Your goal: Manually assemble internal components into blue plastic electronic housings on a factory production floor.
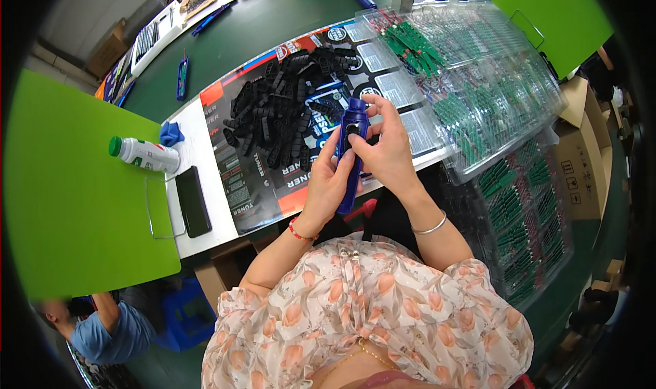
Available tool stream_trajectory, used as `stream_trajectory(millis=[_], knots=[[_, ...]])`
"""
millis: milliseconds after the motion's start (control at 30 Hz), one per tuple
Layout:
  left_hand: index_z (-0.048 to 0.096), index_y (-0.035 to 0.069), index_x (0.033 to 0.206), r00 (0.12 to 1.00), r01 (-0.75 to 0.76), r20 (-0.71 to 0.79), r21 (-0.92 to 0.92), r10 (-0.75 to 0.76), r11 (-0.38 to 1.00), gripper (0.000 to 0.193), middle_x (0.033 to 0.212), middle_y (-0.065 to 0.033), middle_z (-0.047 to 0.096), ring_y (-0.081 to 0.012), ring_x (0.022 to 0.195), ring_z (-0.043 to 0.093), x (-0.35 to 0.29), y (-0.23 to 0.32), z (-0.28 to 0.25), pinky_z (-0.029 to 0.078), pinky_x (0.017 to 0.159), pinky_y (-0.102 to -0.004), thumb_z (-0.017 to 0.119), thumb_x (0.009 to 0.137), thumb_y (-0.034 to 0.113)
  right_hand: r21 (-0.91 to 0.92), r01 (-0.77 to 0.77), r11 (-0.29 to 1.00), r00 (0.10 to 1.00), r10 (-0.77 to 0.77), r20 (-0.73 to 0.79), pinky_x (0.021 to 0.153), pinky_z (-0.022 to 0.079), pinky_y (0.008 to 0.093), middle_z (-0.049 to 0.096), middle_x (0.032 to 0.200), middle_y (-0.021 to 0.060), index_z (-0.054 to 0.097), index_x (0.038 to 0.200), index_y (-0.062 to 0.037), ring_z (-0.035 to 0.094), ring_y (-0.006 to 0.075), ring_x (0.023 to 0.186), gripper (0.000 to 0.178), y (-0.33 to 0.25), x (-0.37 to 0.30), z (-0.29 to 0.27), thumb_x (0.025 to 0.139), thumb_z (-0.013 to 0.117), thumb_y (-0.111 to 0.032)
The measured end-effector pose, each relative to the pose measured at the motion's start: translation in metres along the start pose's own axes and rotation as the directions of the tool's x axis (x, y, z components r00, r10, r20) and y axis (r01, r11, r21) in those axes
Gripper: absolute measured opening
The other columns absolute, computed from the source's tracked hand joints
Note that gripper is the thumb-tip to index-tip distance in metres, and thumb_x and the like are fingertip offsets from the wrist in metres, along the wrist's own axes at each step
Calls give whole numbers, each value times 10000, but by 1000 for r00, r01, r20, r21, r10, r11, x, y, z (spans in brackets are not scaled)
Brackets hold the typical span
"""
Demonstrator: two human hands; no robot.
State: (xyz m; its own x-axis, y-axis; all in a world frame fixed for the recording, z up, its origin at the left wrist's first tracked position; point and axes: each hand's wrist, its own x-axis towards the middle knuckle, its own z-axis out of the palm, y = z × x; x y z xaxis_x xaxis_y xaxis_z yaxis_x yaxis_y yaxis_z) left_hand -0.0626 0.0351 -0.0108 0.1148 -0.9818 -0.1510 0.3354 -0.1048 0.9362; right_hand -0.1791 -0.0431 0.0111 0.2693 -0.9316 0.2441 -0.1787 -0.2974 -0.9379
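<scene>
Both hands are closed around a long blue plastic housing (347, 199), tilted slightly, over the table's near edge. Around its lower half wrap the fingers of my left hand (328, 182). My right hand (388, 151) grips the upper part, its thumb pressing beside a dark oval area on the housing's face. Just beyond lies a heap of black ribbed plastic parts (273, 109) on a printed sheet (249, 173). To the right, clear plastic trays (502, 81) hold green circuit boards (410, 44). The housing's underside is hidden by my fingers.
Green panels (82, 191) stand at left and far right. By the left one are a phone (193, 201), a white bottle (147, 154) and a blue cloth (171, 134). More blue housings (182, 78) lie farther back. A cardboard box (581, 156) sits right; another person (109, 331) is lower left.
</scene>
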Motion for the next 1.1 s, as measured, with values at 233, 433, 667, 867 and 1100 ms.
stream_trajectory(millis=[233, 433, 667, 867, 1100], knots=[[293, 98, 1475, 1000, -22, 1, -85, 22, 996, 510, 888, -126, 656, -111, 582, 572, -1, 3, -10, 479, 539, -220, 492, 1007, 145, -608, 222, 762, 908, -390, -157, 748, 532, 414, 672, 958, 177, 678, 938, -22, 681, 305, 804, 182, 20, 120, -50, 845, 643, -174], [294, 93, 1473, 1000, -5, 3, -77, 5, 997, 514, 884, -114, 645, -109, 584, 564, 5, -2, -12, 475, 530, -239, 492, 1001, 141, -893, -156, 422, 974, -84, -210, 734, 567, 445, 692, 982, 161, 701, 952, -62, 690, 352, 912, 184, 58, 201, -82, 844, 627, -192], [281, 82, 1467, 999, -37, 10, -119, 39, 992, 526, 898, -133, 644, -138, 616, 586, -1, -1, -20, 496, 563, -256, 494, 986, 88, -961, -103, 256, 982, -127, -139, 687, 574, 370, 726, 895, 119, 751, 836, -127, 718, 276, 851, 175, 47, 204, -64, 850, 577, -146], [271, 66, 1469, 999, -44, -6, -146, 44, 988, 548, 899, -147, 645, -150, 618, 591, -5, -3, -17, 505, 579, -268, 505, 973, 65, -990, 5, 138, 992, -129, -13, 648, 571, 364, 736, 865, 95, 755, 823, -122, 725, 230, 830, 173, 41, 204, -61, 843, 584, -139], [308, 89, 1468, 999, -43, -27, -195, 38, 980, 464, 886, -151, 639, -160, 608, 585, -7, 4, -24, 498, 570, -274, 404, 1026, 194, -924, -104, 368, 906, -349, -241, 648, 576, 402, 706, 839, 152, 598, 1109, -98, 714, 307, 819, 225, -19, 186, -79, 893, 535, -108]])
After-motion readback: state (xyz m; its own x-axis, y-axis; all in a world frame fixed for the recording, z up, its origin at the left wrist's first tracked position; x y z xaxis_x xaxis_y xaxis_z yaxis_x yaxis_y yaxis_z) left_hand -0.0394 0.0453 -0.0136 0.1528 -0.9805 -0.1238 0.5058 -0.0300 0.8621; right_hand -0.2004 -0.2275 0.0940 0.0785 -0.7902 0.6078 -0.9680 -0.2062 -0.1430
